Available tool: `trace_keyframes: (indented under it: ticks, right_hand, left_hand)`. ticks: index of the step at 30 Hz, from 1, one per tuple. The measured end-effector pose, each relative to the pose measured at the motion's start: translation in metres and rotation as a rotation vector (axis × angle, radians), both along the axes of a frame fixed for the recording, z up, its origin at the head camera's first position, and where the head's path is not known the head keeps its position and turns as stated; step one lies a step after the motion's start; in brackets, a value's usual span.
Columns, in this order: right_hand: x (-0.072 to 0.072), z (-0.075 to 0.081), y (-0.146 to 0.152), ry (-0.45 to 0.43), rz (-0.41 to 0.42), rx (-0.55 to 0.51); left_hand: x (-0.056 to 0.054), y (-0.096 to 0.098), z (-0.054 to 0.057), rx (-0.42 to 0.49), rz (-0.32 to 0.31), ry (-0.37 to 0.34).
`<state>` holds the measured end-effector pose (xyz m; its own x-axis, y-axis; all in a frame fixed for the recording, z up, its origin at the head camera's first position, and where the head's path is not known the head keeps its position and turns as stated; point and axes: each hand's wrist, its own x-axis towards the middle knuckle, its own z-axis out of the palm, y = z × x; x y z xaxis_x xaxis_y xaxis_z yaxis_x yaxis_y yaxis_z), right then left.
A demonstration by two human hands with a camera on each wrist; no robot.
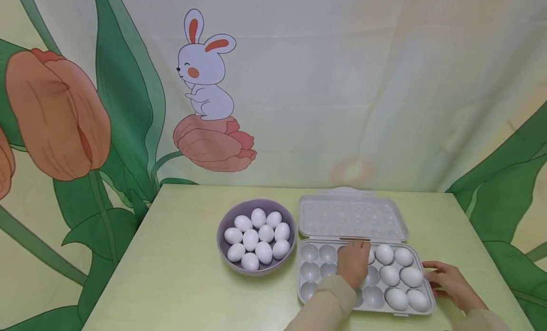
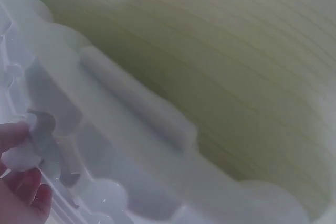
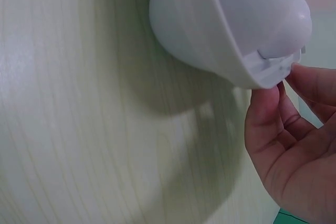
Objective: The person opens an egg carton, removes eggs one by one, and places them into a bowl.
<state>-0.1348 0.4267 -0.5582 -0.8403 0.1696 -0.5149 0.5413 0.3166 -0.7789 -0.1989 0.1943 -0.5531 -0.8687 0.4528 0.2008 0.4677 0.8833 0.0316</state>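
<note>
My left hand (image 1: 354, 264) reaches over the back row of a pale plastic egg tray (image 1: 299, 274), its fingers gripping a white egg (image 2: 21, 157) at a cup left of the filled columns. White eggs (image 1: 390, 276) fill the two columns at the right end; the cups at the left end show bare. At the right end, my right hand (image 1: 450, 283) holds the tray's edge, fingertips and thumb at the rim in the right wrist view.
Left of the tray stands a round greyish-purple bowl (image 1: 221, 245) with many white eggs. The tray's hinged lid (image 1: 350, 217) lies opened back toward the printed curtain (image 1: 299, 84). Everything rests on a light wooden table (image 1: 171, 274).
</note>
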Motion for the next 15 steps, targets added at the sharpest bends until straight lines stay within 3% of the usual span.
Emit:
trace_keyframes:
  ticks: [10,13,15]
  right_hand:
    - [-0.0002,0.0009,-0.0011,-0.001,-0.002,-0.008]
    - [-0.0003,0.0013,-0.0007,-0.006,0.000,-0.003]
    - [-0.0002,0.0013,-0.0002,-0.007,0.000,-0.003]
  left_hand:
    - [-0.0018,-0.0008,-0.0003,-0.016,-0.004,0.001]
    - [-0.0031,-0.0036,0.0011,0.022,-0.027,-0.022]
    - [-0.0046,-0.0055,0.0036,0.087,-0.041,-0.074]
